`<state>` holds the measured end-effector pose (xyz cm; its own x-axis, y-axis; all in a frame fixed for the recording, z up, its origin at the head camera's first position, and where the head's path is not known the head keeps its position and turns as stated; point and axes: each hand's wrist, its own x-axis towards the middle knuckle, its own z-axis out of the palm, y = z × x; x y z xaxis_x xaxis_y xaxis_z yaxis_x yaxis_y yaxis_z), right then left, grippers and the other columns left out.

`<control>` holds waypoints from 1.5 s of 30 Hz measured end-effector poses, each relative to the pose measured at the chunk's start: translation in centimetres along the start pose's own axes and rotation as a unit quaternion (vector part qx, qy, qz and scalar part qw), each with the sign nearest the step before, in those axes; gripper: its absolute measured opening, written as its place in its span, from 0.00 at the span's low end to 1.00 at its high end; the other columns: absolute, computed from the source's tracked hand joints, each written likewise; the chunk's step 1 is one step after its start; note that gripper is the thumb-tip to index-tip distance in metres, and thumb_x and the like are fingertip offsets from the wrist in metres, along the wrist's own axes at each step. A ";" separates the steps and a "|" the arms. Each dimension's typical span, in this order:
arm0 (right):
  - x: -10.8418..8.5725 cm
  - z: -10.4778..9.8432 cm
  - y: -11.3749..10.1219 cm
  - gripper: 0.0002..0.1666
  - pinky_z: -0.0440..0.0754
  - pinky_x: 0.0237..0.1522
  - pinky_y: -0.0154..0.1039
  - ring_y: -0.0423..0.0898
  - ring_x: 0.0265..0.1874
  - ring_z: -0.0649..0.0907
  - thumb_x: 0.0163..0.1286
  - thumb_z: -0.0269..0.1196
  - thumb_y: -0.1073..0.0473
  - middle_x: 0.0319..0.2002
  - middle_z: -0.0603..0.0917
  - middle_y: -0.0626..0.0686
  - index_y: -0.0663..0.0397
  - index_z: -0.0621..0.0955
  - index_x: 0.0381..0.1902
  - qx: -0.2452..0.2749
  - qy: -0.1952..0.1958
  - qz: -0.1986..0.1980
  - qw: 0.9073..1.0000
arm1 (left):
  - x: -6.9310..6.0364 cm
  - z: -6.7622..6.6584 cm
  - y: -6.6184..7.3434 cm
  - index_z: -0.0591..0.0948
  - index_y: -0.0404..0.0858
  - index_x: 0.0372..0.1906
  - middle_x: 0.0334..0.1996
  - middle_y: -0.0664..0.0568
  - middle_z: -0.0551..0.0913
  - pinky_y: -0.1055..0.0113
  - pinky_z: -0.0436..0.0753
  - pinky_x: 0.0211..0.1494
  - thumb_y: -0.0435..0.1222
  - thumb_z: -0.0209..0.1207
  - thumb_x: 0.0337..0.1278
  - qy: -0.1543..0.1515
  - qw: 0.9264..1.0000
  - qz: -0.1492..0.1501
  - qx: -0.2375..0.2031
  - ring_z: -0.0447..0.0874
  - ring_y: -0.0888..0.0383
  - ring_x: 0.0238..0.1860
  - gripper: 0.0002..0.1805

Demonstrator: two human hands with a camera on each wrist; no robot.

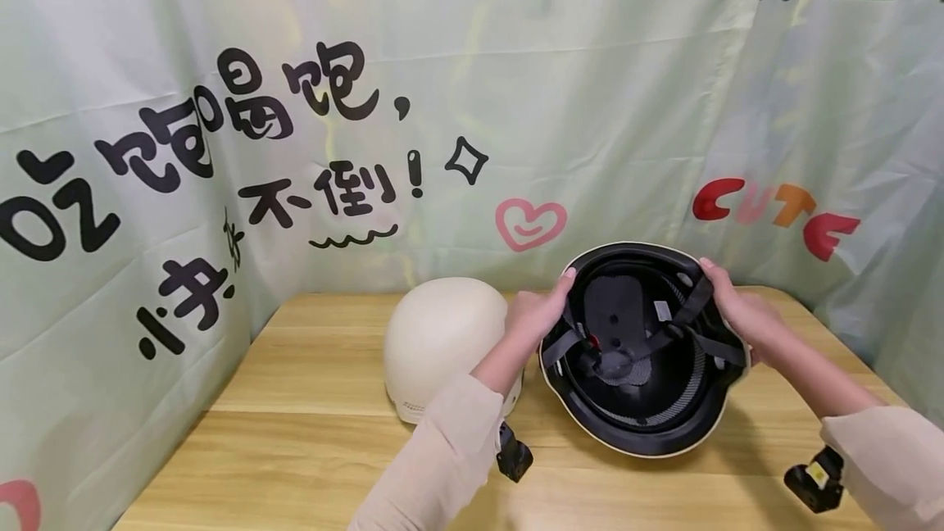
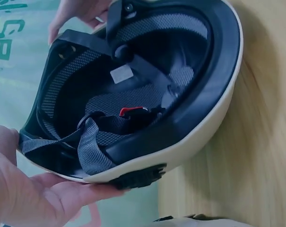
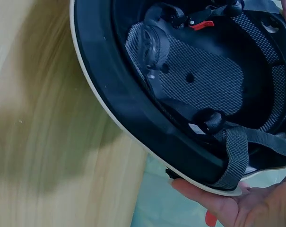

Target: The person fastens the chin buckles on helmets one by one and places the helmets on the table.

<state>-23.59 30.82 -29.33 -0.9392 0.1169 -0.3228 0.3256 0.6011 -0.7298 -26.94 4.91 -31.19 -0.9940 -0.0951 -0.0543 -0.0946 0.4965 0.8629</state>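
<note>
A cream helmet with a black lining [image 1: 637, 351] is tipped so that its hollow inside faces me. My left hand [image 1: 537, 314] grips its left rim, thumb over the edge and fingers along the outer shell, as the left wrist view shows. On the opposite rim my right hand [image 1: 745, 322] holds on in the same way. Inside the helmet lie grey chin straps [image 2: 93, 146], a red buckle piece [image 2: 132, 111] and mesh padding [image 3: 199, 75]. A second cream helmet [image 1: 446, 342] sits dome up on the table, partly hidden behind my left forearm.
Both helmets are at a wood-grain table [image 1: 310, 433], whose back edge meets a pale green printed curtain [image 1: 442, 220]. Small black devices [image 1: 514, 453] hang at my wrists. The curtain also runs along the left and right sides.
</note>
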 end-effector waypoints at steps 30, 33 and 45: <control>0.4 2.8 2.9 0.35 0.68 0.30 0.41 0.52 0.29 0.73 0.71 0.38 0.37 0.24 0.73 0.63 0.61 0.67 0.19 0.020 0.287 -0.153 0.946 | -0.6 1.7 -1.4 0.79 0.48 0.55 0.54 0.52 0.80 0.59 0.78 0.55 0.63 0.57 0.47 0.085 0.984 0.114 -0.106 0.78 0.54 0.55 0.33; 0.4 2.9 3.2 0.32 0.62 0.24 0.35 0.39 0.20 0.66 0.71 0.41 0.38 0.16 0.65 0.47 0.55 0.64 0.15 0.031 0.307 -0.162 0.937 | -0.7 1.9 -1.6 0.79 0.48 0.55 0.54 0.54 0.80 0.59 0.78 0.54 0.62 0.58 0.47 0.093 0.981 0.128 -0.115 0.79 0.54 0.54 0.32; 1.1 4.0 4.4 0.19 0.62 0.27 0.27 0.28 0.21 0.64 0.71 0.44 0.50 0.17 0.65 0.29 0.30 0.69 0.18 0.100 0.368 -0.245 0.891 | -0.6 2.7 -2.6 0.77 0.49 0.57 0.54 0.50 0.79 0.63 0.81 0.50 0.57 0.60 0.48 0.115 0.962 0.211 -0.130 0.80 0.58 0.52 0.30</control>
<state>-22.77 30.46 -35.33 -0.7661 0.4105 0.4946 -0.2006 0.5783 -0.7907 -26.28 6.03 -34.72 -0.8998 -0.1362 0.4146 0.3607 0.3028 0.8822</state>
